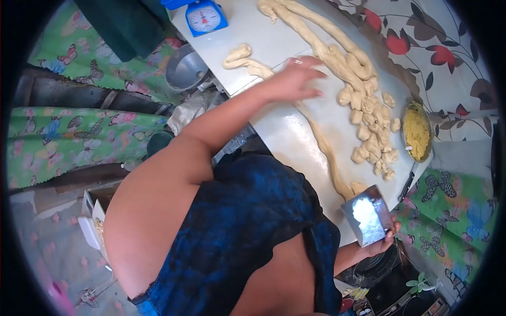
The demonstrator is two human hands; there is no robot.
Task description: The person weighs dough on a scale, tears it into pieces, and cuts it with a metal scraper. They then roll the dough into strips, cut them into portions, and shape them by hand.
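Note:
My left hand (298, 80) is over the table with its fingers spread and nothing in them, slightly blurred. It covers part of a long thin dough rope (322, 138). My right hand (389, 237) grips a shiny metal scraper (368, 216) at the table's near right edge, by the rope's lower end and a small dough piece (358, 187). A heap of cut dough pieces (371, 124) lies beyond the thin rope. Thick dough strands (337, 60) run from the heap to the table's far end.
A blue dial scale (205, 20) stands at the table's upper left corner. On the right are an oval dish of yellow filling (417, 131) and a knife with a black handle (407, 185). A grey metal bowl (185, 69) sits beyond the table's left edge.

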